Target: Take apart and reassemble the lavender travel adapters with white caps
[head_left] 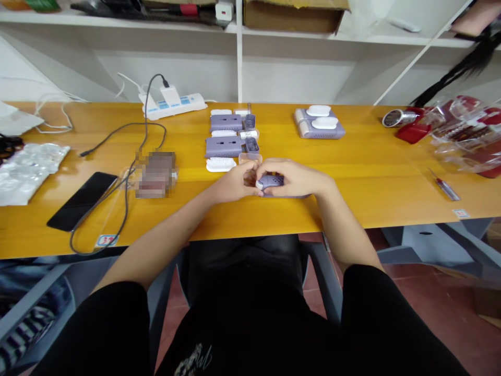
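Note:
My left hand and my right hand meet near the table's front edge, fingers curled around a small purple perforated piece with a white end. My left fingertips pinch at its white end, while the right hand wraps its other side and hides part of it. Another flat purple edge shows beneath my right hand, mostly covered. Just beyond the left hand lie two purple housings with slots, small dark-purple perforated parts, white oval pieces and a clear cap.
Two purple units topped with white ovals stand at the back. To the left are a phone, a looping cable, a blurred item and a power strip. A screwdriver-like tool and plastic-wrapped red items lie right.

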The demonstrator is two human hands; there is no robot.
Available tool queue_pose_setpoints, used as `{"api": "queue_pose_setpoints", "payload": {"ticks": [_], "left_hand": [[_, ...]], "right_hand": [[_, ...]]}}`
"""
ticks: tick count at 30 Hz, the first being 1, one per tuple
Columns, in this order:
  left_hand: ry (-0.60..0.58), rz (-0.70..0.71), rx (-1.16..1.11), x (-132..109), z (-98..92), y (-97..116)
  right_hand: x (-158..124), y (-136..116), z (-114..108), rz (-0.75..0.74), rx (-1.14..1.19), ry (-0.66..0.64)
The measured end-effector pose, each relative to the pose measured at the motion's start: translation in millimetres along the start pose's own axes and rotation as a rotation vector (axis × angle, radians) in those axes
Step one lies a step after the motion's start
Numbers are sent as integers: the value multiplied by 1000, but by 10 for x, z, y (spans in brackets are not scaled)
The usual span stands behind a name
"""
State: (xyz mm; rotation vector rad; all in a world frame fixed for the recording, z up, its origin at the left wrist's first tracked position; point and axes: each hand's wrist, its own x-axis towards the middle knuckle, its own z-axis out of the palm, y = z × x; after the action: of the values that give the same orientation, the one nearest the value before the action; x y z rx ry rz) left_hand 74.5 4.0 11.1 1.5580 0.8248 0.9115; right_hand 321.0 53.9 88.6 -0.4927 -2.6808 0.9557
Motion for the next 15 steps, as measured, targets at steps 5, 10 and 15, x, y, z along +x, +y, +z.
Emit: {"api": "queue_pose_setpoints", "payload": {"ticks": [5, 10, 15], "left_hand": [[-4, 21, 27, 7, -13, 39], [-60, 53, 91, -14, -59, 78], [-61, 43, 118, -34, -207, 92]], "right_hand": [[34, 19, 20, 9, -19, -13], [30, 35, 6, 16, -18, 5], [-79, 113, -60, 96, 25, 83]]}}
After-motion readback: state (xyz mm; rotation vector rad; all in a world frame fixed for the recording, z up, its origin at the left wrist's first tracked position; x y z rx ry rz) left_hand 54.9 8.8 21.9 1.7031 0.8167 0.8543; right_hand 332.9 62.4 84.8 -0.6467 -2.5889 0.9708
